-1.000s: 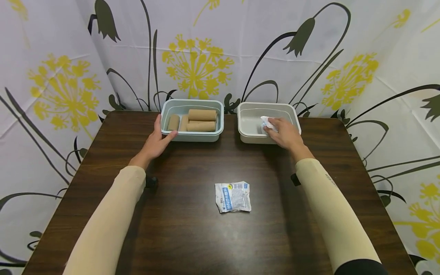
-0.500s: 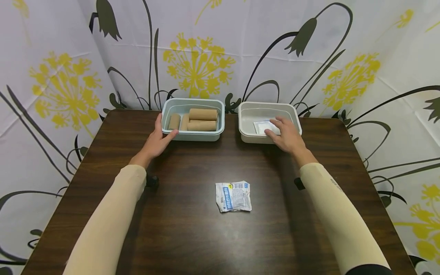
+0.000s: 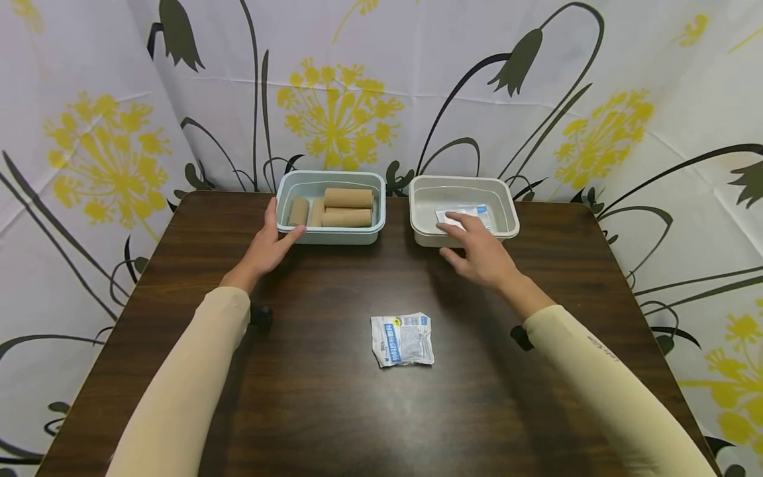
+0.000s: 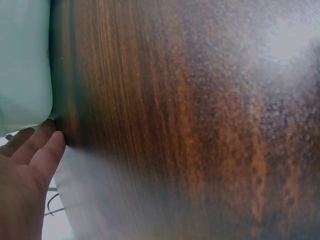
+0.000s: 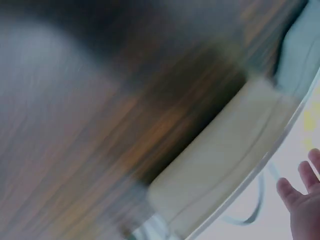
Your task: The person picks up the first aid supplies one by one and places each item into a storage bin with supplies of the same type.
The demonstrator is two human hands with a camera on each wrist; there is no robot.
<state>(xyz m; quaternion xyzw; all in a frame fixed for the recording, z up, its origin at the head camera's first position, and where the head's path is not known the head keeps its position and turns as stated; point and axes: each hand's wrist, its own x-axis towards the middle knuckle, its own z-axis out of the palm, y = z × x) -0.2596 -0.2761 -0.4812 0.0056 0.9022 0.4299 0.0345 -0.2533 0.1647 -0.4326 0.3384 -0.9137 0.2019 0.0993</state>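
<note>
My left hand (image 3: 257, 255) rests at the left end of a pale blue plastic bin (image 3: 340, 236), fingers along its side and thumb by the front rim. In that bin lie several brown rolls (image 3: 348, 197). In the left wrist view, the straight fingers (image 4: 47, 150) sit against the bin's corner. My right hand (image 3: 481, 257) is over the front edge of an off-white bin (image 3: 430, 238), fingers spread, holding nothing. Inside lies a flat white-and-blue packet (image 3: 481, 212), partly covered by the fingers. The right wrist view shows spread fingertips (image 5: 286, 190) above the bin's rim.
A second white-and-blue packet with printed text (image 3: 403, 340) lies mid-table, nearer the body. The dark wooden table (image 3: 334, 404) ends just behind both bins, where a flower-patterned curtain (image 3: 381, 40) hangs.
The right hand has let go of the packet, which now lies flat in the off-white bin, and has drawn back toward the front rim. The left hand has stayed at the blue bin.
</note>
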